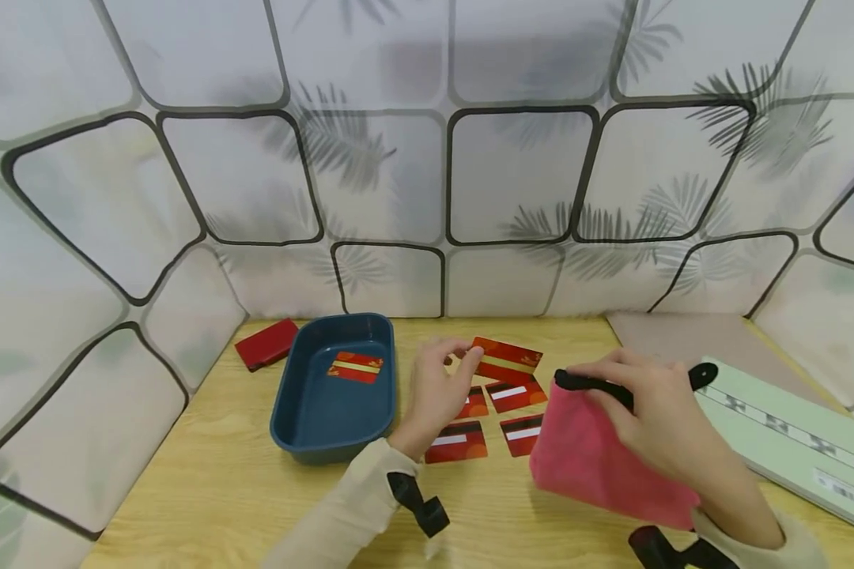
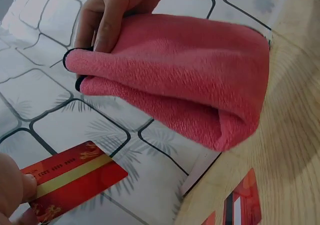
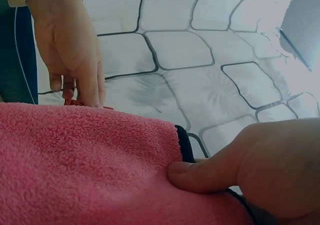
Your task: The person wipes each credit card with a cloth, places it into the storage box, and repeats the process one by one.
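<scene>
A red card with a gold stripe [image 1: 507,359] [image 2: 75,177] is pinched by its left edge between thumb and fingers of the left hand [image 1: 437,387] [image 2: 14,190]. My right hand [image 1: 658,415] [image 3: 270,170] grips the black-trimmed edge of a folded pink cloth [image 1: 598,454] [image 2: 175,70] [image 3: 80,160], which hangs below the fingers. Several red cards lie on the table below the held one, dark stripes and white strips up, among them a front one [image 1: 457,444]. The cloth stands to the right of the held card, apart from it.
A blue tray [image 1: 330,411] at the left holds one red card [image 1: 356,367]. Behind its left side lies a dark red case [image 1: 266,344]. A pale green box [image 1: 797,442] and a grey-brown flat panel [image 1: 683,336] lie at the right. A patterned curtain [image 1: 391,197] stands behind the table.
</scene>
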Motion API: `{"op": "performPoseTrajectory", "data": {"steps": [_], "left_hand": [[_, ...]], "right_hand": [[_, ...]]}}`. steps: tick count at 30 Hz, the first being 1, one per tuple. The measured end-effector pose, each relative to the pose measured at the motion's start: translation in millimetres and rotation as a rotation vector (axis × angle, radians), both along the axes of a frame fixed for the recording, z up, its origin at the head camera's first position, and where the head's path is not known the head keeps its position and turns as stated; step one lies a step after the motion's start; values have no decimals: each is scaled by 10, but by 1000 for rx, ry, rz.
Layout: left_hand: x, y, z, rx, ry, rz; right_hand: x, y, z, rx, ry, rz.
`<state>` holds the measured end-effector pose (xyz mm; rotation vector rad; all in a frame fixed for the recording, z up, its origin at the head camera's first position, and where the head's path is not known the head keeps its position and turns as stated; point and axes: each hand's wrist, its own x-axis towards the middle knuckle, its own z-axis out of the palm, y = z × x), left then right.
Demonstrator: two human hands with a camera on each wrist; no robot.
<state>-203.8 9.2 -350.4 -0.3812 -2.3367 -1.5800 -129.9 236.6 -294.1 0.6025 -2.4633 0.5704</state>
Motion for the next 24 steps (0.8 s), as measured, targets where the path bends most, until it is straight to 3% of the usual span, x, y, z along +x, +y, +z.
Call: {"op": "performPoseTrajectory", "data": {"steps": [3, 7, 13, 24], "left_hand": [[0, 9, -12, 29, -15, -63], [4, 24, -40, 32, -96, -154], [44, 63, -35, -58, -61, -214], [97, 76, 21, 66, -168, -397]], "right_hand": [[-5, -9, -20, 10, 5, 0], [-21, -24, -50, 17, 15, 14], [-49, -55, -79, 31, 10, 7], [-108, -133, -136, 50, 31, 37]]}}
